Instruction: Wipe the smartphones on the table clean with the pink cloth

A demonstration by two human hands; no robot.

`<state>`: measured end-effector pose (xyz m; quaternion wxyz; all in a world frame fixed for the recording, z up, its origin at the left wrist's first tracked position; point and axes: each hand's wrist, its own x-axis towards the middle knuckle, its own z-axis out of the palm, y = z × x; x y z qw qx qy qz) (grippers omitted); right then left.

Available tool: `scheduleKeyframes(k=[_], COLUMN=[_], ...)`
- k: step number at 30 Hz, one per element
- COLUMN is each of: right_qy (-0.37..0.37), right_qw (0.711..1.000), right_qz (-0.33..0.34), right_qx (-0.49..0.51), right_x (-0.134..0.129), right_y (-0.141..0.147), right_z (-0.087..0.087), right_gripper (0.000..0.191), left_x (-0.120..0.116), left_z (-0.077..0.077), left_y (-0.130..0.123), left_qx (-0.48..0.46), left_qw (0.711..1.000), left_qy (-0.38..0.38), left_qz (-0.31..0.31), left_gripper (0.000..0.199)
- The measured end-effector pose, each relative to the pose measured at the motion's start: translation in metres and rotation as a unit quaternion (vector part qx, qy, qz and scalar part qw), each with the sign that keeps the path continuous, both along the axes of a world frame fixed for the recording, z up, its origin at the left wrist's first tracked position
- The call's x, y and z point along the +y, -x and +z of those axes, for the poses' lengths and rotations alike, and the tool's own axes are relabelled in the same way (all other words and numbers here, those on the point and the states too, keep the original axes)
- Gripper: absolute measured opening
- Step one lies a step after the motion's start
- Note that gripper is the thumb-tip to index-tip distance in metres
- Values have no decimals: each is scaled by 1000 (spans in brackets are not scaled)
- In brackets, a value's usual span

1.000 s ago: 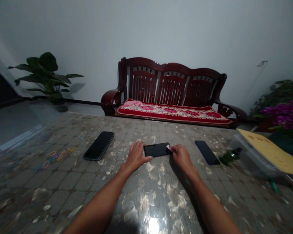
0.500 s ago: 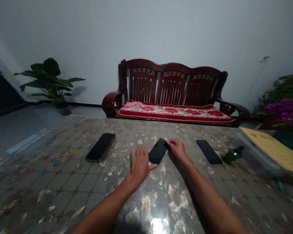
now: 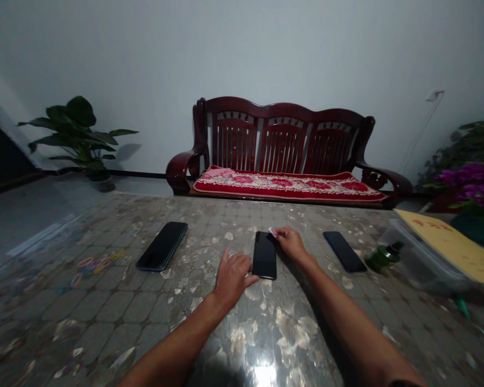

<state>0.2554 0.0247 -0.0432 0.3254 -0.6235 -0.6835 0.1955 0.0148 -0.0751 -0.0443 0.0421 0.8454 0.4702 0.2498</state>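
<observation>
On the far left, a green plant [image 3: 80, 113] is seen on the floor, beyond the patterned table [image 3: 116, 309]. On the left part of the table, some coloured rubber bands [image 3: 102, 264] are scattered loosely. To the right of them, a large black phone [image 3: 162, 246] is laid flat and slantwise, its dark face turned up. Behind the table, a dark red wooden bench [image 3: 284, 145] is placed along the wall, and its seat is covered by a red flowered mat [image 3: 286, 186].

In the middle, the left hand [image 3: 233, 276] is held half open, its thumb parted from the bent fingers, and the near left edge of the middle phone [image 3: 265, 255] is touched by it. This phone is laid flat on the table, between the two hands. At its far right corner, a small pink piece [image 3: 272, 232] is pinched between the fingertips of the right hand [image 3: 292, 245]; its material cannot be told.

Further right, a dark blue phone [image 3: 344, 251] is laid slantwise, near a green bottle [image 3: 383, 259]. Next, a clear plastic box [image 3: 423, 263] is topped by a yellow sheet [image 3: 447, 244], and purple flowers [image 3: 474, 183] are seen behind.
</observation>
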Motion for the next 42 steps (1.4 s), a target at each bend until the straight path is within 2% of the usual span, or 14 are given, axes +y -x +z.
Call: scheduleKeyframes(k=[3,7,12,18,21,30,38,42], right_qy=[-8,-18,-18,-46,-64,-36,-68,-63], right_qw=[996,976,953,949,944,946,950,942], right_qz=[16,42,67,121,142,90,154,156], right_qx=[-89,-214,-293,-288,-289,-309,-262,-292], right_x=[0,-3,-12,-36,-44,-22,-54,-53], right_y=[2,6,14,13,12,17,7,11], right_z=[5,15,29,28,26,33,24,27], right_gripper=[33,34,36,33,33,34,34,32], left_x=[1,3,7,9,9,10,5,5], left_z=[0,-6,-16,-21,-23,-27,-25,-25], left_y=[1,1,0,-2,-3,-8,-9,-10], left_qx=[-29,-53,-55,-43,-41,-32,-20,-16], left_qw=[999,997,991,987,985,983,982,983], left_qy=[-3,-32,-71,-99,-104,-101,-85,-86], left_qz=[-19,-49,-100,-121,-131,-152,-167,-163], left_gripper=[24,19,15,1,7,19,23,22])
